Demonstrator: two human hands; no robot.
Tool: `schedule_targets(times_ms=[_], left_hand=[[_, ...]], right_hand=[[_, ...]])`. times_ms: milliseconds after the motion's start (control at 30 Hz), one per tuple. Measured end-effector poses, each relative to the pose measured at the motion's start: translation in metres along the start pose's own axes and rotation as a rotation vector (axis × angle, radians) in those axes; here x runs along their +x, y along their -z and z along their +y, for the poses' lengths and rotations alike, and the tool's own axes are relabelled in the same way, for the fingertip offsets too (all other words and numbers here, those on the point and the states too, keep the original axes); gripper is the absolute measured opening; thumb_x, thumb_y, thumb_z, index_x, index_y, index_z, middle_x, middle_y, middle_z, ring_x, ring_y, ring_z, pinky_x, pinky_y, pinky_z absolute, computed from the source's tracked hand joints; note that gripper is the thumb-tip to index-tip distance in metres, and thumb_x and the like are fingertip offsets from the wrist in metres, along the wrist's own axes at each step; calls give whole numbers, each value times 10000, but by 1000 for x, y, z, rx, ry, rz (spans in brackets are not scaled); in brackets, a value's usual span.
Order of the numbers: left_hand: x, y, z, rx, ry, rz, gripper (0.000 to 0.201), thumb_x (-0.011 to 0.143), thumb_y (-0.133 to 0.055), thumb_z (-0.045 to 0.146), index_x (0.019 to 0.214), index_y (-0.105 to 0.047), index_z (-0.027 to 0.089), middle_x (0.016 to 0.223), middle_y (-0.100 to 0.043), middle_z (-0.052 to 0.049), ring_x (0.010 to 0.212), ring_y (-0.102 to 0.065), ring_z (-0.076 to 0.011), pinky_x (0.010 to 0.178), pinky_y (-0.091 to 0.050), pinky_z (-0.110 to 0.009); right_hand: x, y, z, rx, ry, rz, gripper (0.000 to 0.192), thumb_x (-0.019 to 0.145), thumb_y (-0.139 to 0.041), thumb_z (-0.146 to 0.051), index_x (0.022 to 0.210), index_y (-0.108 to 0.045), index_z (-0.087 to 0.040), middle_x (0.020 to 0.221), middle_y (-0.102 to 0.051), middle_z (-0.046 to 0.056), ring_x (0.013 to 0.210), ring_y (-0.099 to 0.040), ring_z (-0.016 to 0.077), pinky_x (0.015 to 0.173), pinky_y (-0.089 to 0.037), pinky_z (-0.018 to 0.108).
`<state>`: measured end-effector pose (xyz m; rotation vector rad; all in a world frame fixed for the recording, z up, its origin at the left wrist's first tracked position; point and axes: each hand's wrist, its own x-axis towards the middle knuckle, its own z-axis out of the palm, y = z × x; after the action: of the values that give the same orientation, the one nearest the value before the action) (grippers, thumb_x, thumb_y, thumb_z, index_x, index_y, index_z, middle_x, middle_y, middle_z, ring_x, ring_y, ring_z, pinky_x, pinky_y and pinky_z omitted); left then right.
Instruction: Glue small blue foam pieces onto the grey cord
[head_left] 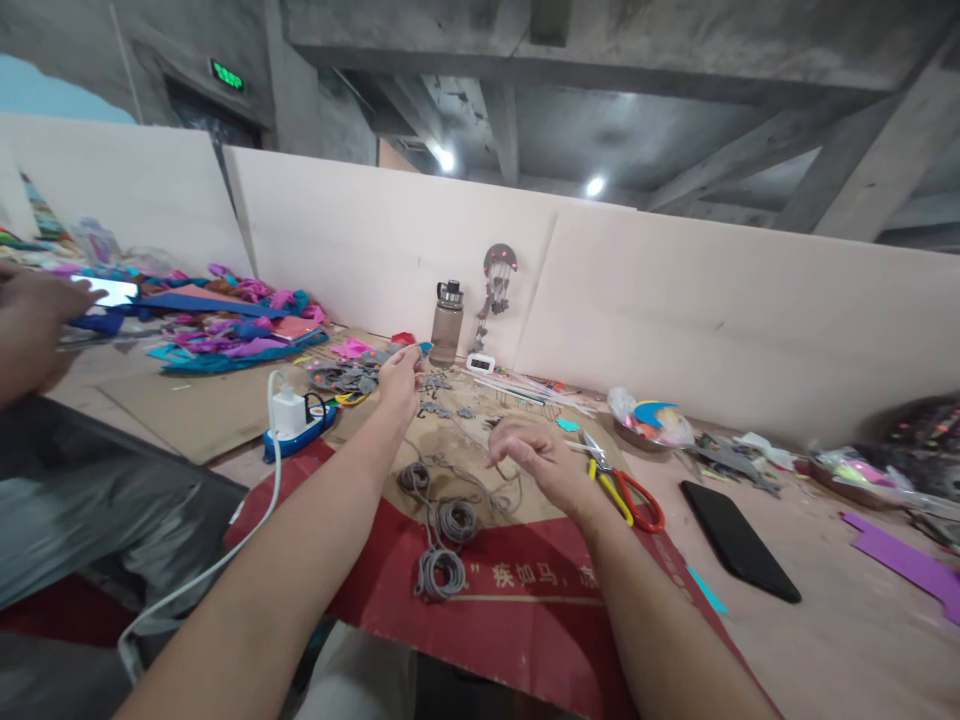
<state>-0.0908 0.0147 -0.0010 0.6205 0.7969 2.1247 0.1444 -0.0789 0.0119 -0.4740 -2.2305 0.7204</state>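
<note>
My left hand (400,378) is raised over the far part of the work surface, its fingertips pinched together. What they hold is too small to make out. Close by lie a pile of grey felt pieces (345,374) with pink dots and several small grey cutouts (435,410). My right hand (536,458) hovers over the brown board, fingers curled in; whatever is in them is hidden. A loose grey cord (480,487) trails beneath it. Nearer to me are three wound coils: a front coil (441,574), a middle coil (457,521) and a back coil (414,478).
Right of my hand lie scissors (626,495) with red and yellow handles and a black phone (739,540). A bottle (448,325) and a hanging felt ornament (499,275) are by the partition. At left are a power strip (300,432) and another person's hand (37,300).
</note>
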Motion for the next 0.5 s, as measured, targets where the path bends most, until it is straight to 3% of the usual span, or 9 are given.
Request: schedule_targets(times_ms=[100, 200, 267, 367, 500], left_hand=[[-7, -4, -2, -14, 25, -134, 175, 607, -707, 204, 703, -578, 136, 552, -483, 61, 437, -382, -26, 379, -195, -152], [-12, -7, -5, 21, 46, -232, 228, 598, -730, 229, 761, -604, 132, 573, -499, 54, 460, -406, -33, 384, -210, -152], [-14, -8, -6, 56, 55, -262, 258, 597, -745, 254, 782, -614, 131, 570, -497, 52, 466, -414, -36, 390, -223, -156], [-18, -10, -9, 95, 54, -321, 286, 602, -760, 299, 795, -630, 132, 563, -493, 53, 461, -400, -35, 399, -227, -164], [-30, -14, -14, 165, 57, -417, 292, 604, -777, 334, 768, -643, 133, 550, -480, 55, 455, -378, -35, 413, -212, -179]], right_hand=[[0, 13, 16, -144, -258, 154, 603, 963, -281, -540, 687, -680, -182, 733, -672, 50, 714, -609, 163, 696, -450, 266], [-3, 24, 38, -604, -542, 271, 472, 942, -374, -462, 765, -697, -166, 764, -695, 78, 752, -630, 188, 691, -436, 267], [-5, 26, 51, -851, -708, 198, 382, 911, -456, -416, 814, -706, -144, 851, -714, 128, 845, -649, 218, 750, -440, 285], [-10, 18, 64, -984, -892, 23, 392, 887, -502, -452, 928, -702, -117, 968, -711, 180, 941, -661, 251, 793, -458, 312], [-13, 0, 74, -1084, -930, -2, 365, 886, -491, -367, 1049, -661, -89, 1085, -673, 215, 982, -665, 270, 797, -480, 330]])
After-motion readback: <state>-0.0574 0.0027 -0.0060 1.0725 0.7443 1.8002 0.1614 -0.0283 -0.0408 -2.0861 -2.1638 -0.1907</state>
